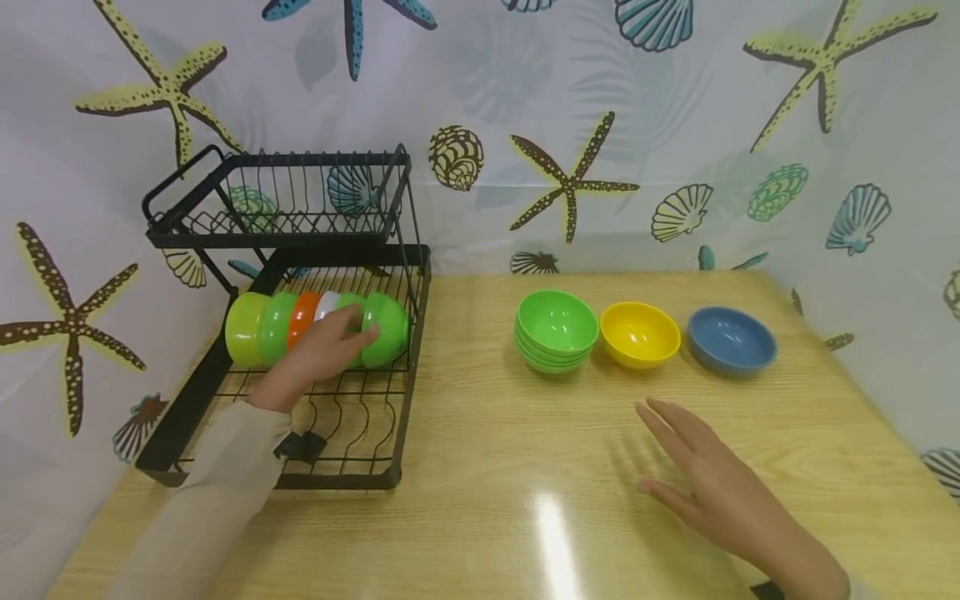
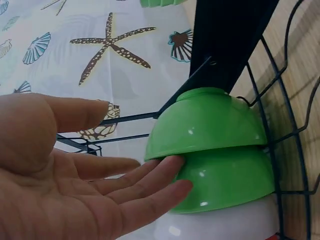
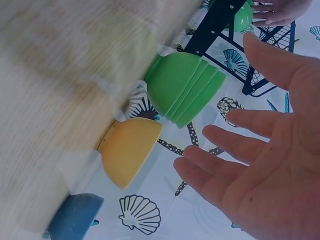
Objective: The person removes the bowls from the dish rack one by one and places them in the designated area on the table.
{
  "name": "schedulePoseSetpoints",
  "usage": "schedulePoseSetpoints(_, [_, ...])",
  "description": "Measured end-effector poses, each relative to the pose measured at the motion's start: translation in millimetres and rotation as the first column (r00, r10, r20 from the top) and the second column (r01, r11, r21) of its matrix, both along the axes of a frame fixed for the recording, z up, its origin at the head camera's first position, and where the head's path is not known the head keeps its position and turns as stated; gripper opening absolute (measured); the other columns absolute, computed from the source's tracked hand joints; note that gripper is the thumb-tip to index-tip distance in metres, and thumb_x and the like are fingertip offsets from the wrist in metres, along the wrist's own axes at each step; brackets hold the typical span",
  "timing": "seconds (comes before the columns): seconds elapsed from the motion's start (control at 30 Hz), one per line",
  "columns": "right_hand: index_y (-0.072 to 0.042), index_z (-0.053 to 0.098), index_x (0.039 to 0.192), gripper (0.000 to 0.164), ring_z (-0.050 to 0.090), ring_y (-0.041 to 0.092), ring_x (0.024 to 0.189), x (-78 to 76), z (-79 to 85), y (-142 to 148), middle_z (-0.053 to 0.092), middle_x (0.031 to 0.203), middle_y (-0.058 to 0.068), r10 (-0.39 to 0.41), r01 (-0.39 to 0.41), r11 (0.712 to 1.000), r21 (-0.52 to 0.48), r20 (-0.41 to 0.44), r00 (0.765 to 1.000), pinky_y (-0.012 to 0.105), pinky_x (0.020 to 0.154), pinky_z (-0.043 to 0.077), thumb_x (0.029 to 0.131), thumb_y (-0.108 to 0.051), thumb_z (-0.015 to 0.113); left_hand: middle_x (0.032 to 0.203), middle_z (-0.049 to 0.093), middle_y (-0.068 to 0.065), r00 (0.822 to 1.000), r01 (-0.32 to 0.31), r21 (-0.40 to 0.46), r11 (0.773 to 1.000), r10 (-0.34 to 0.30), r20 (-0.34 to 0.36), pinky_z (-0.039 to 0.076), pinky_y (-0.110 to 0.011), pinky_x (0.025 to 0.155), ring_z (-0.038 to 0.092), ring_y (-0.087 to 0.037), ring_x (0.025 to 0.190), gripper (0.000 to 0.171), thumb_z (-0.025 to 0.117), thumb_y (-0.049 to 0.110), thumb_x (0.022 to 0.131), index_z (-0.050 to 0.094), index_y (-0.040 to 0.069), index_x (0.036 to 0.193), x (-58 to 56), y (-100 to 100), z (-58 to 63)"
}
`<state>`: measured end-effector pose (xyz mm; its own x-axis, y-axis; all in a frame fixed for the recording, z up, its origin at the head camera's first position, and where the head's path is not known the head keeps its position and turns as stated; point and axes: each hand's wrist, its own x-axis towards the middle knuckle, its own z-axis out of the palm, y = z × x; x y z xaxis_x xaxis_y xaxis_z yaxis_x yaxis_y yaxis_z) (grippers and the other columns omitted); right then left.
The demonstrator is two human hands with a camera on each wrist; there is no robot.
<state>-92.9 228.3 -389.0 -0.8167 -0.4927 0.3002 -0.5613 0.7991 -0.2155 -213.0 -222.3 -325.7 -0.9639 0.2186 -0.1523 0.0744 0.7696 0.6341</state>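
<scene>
In the head view my left hand (image 1: 324, 343) reaches over a row of bowls standing on edge in the black dish rack (image 1: 337, 482). Its fingertips are right at the rim of the rightmost green bowl (image 1: 390, 335). The left wrist view shows relaxed fingers beside that green bowl (image 2: 205, 122) and another green bowl (image 2: 225, 175) below, with the thumb held away. A white bowl (image 2: 220, 220) comes after those. My right hand (image 1: 705, 479) hovers over the table, fingers spread and holding nothing. Nearest it are a yellow bowl (image 1: 640, 335) and a blue bowl (image 1: 731, 340).
A stack of green bowls (image 1: 557, 327) stands left of the yellow one on the wooden table (image 1: 480, 450). Further left in the rack's row are an orange bowl (image 1: 302, 318) and a yellow-green bowl (image 1: 246, 329). The rack's upper tier (image 1: 277, 240) overhangs behind. A patterned curtain (image 1: 495, 92) hangs around.
</scene>
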Motion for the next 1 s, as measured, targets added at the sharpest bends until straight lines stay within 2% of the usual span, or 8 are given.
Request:
schedulePoseSetpoints(0.3, [-0.009, 0.034, 0.148, 0.086, 0.039, 0.039, 0.129, 0.4, -3.5, 0, 0.038, 0.146, 0.019, 0.006, -0.006, 1.000, 0.003, 0.015, 1.000, 0.059, 0.096, 0.043, 0.078, -0.026, 0.080, 0.133, 0.050, -0.030, 0.996, -0.084, 0.014, 0.996, 0.084, -0.009, 0.046, -0.052, 0.098, 0.047, -0.042, 0.123, 0.062, 0.052, 0.025, 0.099, 0.030, -0.010, 0.144, -16.0, -4, -14.3])
schedulePoseSetpoints(0.4, [-0.009, 0.035, 0.148, 0.084, 0.039, 0.039, 0.129, 1.0, -4.9, -1, 0.038, 0.146, 0.019, 0.010, -0.010, 1.000, 0.005, 0.037, 0.999, 0.059, 0.097, 0.043, 0.078, -0.025, 0.080, 0.128, 0.054, -0.029, 0.994, -0.109, 0.053, 0.993, 0.110, -0.015, 0.050, -0.048, 0.095, 0.051, -0.040, 0.120, 0.055, 0.054, 0.021, 0.099, 0.037, -0.010, 0.141, -19.1, -7, -18.8])
schedulePoseSetpoints(0.57, [-0.011, 0.035, 0.148, 0.084, 0.038, 0.038, 0.130, 1.9, -6.5, -1, 0.038, 0.146, 0.018, 0.014, -0.015, 1.000, 0.015, 0.066, 0.998, 0.059, 0.098, 0.042, 0.079, -0.027, 0.079, 0.126, 0.055, -0.029, 0.987, -0.158, 0.132, 0.979, 0.160, 0.001, 0.054, -0.042, 0.089, 0.056, -0.038, 0.114, 0.048, 0.056, 0.015, 0.098, 0.043, -0.011, 0.136, -18.4, -9, -23.2])
schedulePoseSetpoints(0.73, [-0.013, 0.033, 0.149, 0.084, 0.037, 0.038, 0.131, 3.0, -7.9, -1, 0.036, 0.148, 0.016, 0.014, -0.015, 1.000, 0.014, 0.079, 0.997, 0.059, 0.098, 0.041, 0.080, -0.028, 0.078, 0.124, 0.056, -0.029, 0.982, -0.188, 0.146, 0.971, 0.191, -0.008, 0.055, -0.042, 0.087, 0.060, -0.038, 0.109, 0.046, 0.057, 0.014, 0.097, 0.046, -0.012, 0.134, -16.6, -9, -23.1])
schedulePoseSetpoints(1.0, [-0.016, 0.033, 0.149, 0.084, 0.035, 0.041, 0.132, 3.0, -10.3, 0, 0.034, 0.149, 0.015, 0.034, -0.036, 0.999, 0.018, 0.088, 0.996, 0.061, 0.098, 0.041, 0.079, -0.027, 0.079, 0.135, 0.048, -0.029, 0.975, -0.221, 0.188, 0.957, 0.217, 0.045, 0.053, -0.042, 0.092, 0.054, -0.038, 0.118, 0.051, 0.054, 0.016, 0.099, 0.039, -0.009, 0.140, -16.3, -11, -23.8])
